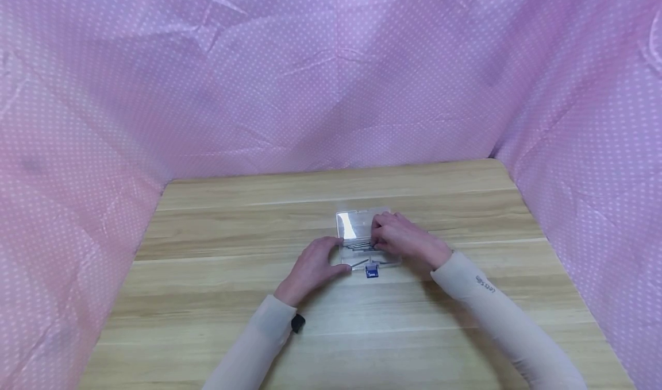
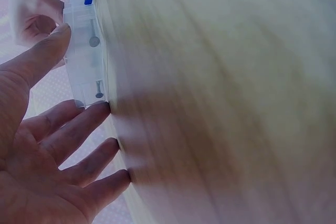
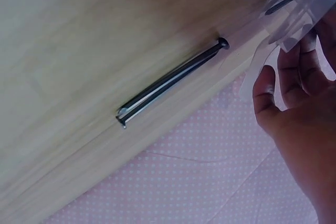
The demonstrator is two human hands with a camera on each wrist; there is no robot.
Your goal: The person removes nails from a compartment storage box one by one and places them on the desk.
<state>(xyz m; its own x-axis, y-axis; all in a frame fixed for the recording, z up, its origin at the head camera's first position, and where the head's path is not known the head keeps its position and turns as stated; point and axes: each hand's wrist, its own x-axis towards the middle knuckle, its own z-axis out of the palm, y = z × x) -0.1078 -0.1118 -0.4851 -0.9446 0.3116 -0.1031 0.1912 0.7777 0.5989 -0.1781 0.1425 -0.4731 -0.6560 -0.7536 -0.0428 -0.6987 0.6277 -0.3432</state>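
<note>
A clear plastic box with its lid raised lies on the table, with several dark nails inside. My left hand grips the left side of the box between thumb and fingers; in the left wrist view two nail heads show through the wall beside that hand. At the box's right part, my right hand has its fingers bent over the inside; what they hold is hidden. In the right wrist view two nails lie side by side near that hand.
A blue tab stands at the front edge of the box. The wooden table is bordered behind and at both sides by pink dotted cloth.
</note>
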